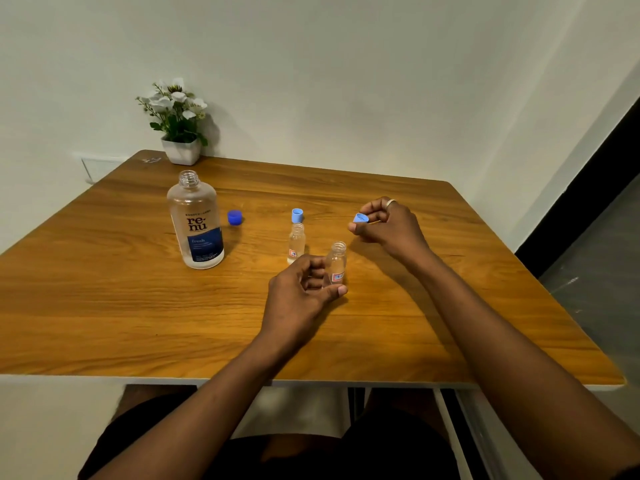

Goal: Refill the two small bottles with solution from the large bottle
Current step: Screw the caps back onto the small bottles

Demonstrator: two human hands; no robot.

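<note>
The large clear bottle (196, 223) with a dark blue label stands uncapped on the left of the wooden table (138, 306). Its dark blue cap (234, 217) lies just to its right. Two small clear bottles stand open near the middle: the farther one (296, 242) with a light blue cap (297, 215) behind it, and the nearer one (336, 263). My left hand (299, 299) grips the nearer small bottle at its base. My right hand (388, 225), apart to the right, pinches a second light blue cap (360, 218) above the table.
A white pot of artificial flowers (180, 133) stands at the table's back left corner by the wall. The table's front edge runs just above my lap. A dark doorway strip lies at the far right.
</note>
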